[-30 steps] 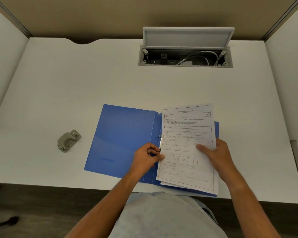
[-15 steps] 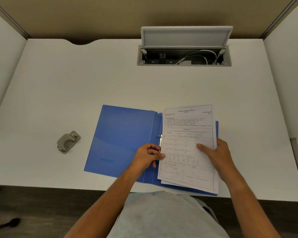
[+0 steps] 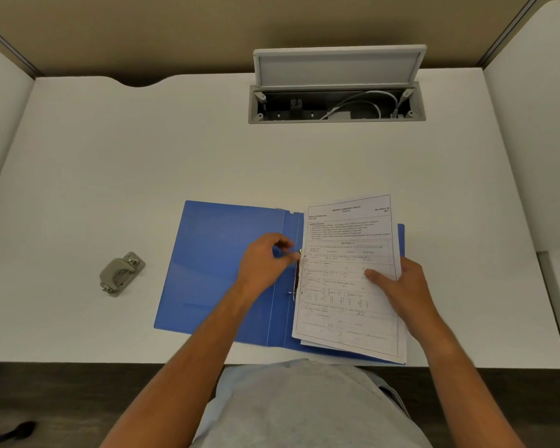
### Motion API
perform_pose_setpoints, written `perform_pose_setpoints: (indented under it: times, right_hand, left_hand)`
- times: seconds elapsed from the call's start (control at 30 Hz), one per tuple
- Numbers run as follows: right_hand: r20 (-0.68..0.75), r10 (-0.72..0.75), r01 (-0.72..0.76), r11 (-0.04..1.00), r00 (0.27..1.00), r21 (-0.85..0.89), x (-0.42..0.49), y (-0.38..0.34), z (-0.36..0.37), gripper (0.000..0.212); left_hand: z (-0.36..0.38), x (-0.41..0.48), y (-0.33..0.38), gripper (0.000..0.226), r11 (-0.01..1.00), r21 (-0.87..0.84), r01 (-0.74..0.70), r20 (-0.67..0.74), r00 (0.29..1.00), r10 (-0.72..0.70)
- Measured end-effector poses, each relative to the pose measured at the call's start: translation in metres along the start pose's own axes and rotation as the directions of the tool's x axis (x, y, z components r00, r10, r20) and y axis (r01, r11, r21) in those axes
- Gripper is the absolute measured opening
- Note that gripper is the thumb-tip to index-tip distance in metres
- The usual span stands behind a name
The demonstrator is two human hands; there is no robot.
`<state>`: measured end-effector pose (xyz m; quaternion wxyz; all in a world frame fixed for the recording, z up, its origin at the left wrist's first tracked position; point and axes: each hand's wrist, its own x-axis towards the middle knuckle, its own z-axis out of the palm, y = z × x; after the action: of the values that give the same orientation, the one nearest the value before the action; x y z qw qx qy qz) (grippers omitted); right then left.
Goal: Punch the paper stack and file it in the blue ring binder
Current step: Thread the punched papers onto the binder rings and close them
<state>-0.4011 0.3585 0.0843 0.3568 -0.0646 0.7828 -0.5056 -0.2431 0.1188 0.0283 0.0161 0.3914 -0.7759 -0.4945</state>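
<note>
Nearest the camera, a grey shirt (image 3: 291, 405) is filling the view just in front of the binder (image 3: 220, 270), and both bare forearms are reaching over it toward that binder. The blue binder is lying open and flat on the white desk (image 3: 126, 163), with its near right corner reaching the desk's front edge. The paper stack (image 3: 343, 295) is lying printed side up on the binder's right half, slightly tilted. Its top is sticking out past the binder's far edge, and its left edge is sitting at the metal rings (image 3: 294, 291) along the binder's spine. The right hand (image 3: 401, 289) is gripping the stack at the binder's right side, thumb pressing on the top sheet and fingers tucked out of sight under the pages. The left hand (image 3: 262, 263) is hovering over the binder's left cover with its fingers curled, thumb and forefinger meeting at the upper ring beside the stack's left edge. That spot is showing blurred, so I cannot tell whether they are pinching the ring, the paper or nothing. Well left of the binder, a grey hole punch (image 3: 121, 273) is sitting alone on the desk. Far beyond the binder, a cable hatch (image 3: 337, 120) is standing open, its lid (image 3: 337, 64) tilting up and white cables (image 3: 366, 101) lying inside.
</note>
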Motion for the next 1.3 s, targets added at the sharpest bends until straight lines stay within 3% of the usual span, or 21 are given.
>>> perform_pose_setpoints:
  times: [0.2, 0.33, 0.57, 0.67, 0.83, 0.93, 1.1, 1.3]
  right_hand:
    - [-0.024, -0.011, 0.01, 0.998, 1.0, -0.058, 0.003, 0.004, -0.002, 0.049]
    - [-0.03, -0.024, 0.021, 0.995, 0.999, -0.093, 0.003, 0.004, -0.005, 0.047]
    - [-0.032, -0.012, 0.008, 0.992, 0.999, -0.124, 0.009, 0.011, -0.01, 0.05]
    - [-0.038, 0.008, -0.012, 0.993, 0.999, -0.117, 0.011, 0.016, -0.013, 0.05]
    - [-0.038, 0.026, -0.028, 0.999, 0.999, -0.043, 0.011, 0.023, -0.018, 0.043]
    - [-0.057, 0.055, -0.056, 0.998, 0.997, -0.017, 0.011, 0.031, -0.018, 0.045]
    - [-0.081, 0.083, -0.078, 0.995, 0.993, 0.063, 0.005, 0.035, -0.017, 0.044]
    - [-0.06, 0.094, -0.08, 0.977, 0.994, 0.196, -0.001, 0.028, -0.01, 0.038]
  left_hand:
    - [0.005, 0.021, 0.003, 0.015, 0.999, 0.027, -0.038, 0.16, 0.987, 0.033]
    - [0.013, 0.018, 0.0, 0.007, 0.989, 0.096, -0.108, 0.151, 0.984, 0.093]
    - [0.014, -0.002, -0.006, 0.021, 0.909, 0.294, -0.296, 0.066, 0.955, 0.289]
    - [0.009, -0.019, -0.014, 0.019, 0.921, 0.271, -0.281, 0.02, 0.958, 0.286]
    - [0.011, -0.05, -0.032, 0.025, 0.929, 0.255, -0.268, 0.182, 0.957, 0.226]
    - [0.018, -0.058, -0.038, 0.031, 0.926, 0.263, -0.27, 0.168, 0.958, 0.232]
    - [0.024, -0.059, -0.032, 0.026, 0.962, 0.199, -0.185, 0.122, 0.979, 0.163]
    - [0.031, -0.051, -0.027, 0.016, 0.991, -0.043, 0.129, 0.159, 0.98, -0.12]
